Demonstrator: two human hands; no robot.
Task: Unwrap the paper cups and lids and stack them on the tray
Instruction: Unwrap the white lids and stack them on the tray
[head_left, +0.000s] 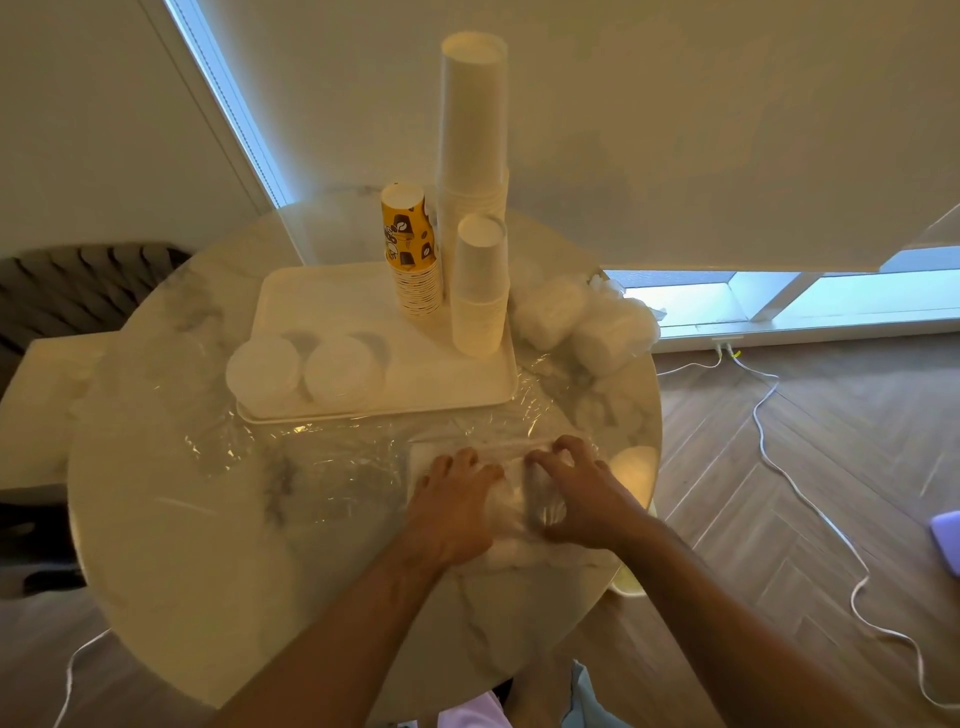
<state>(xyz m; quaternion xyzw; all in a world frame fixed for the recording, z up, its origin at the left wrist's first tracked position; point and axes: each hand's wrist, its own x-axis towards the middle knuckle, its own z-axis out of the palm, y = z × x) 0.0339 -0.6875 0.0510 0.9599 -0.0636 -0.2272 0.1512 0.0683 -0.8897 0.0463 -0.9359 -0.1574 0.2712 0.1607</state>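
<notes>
A white tray (322, 301) sits on the round marble table (208, 545). On it stand a tall stack of white cups (472, 124), a shorter white stack (480, 286), a yellow printed cup stack (410, 249) and two piles of white lids (265, 371) (340, 371). My left hand (452, 499) and my right hand (576, 493) press on a plastic-wrapped bundle (511, 499) at the table's near right. Both grip its clear film. What the bundle holds is blurred.
Loose clear wrap (311, 452) lies spread in front of the tray. More wrapped white bundles (576, 317) sit at the table's far right edge. A white cable (810, 499) runs over the wooden floor on the right. A wall and window are behind.
</notes>
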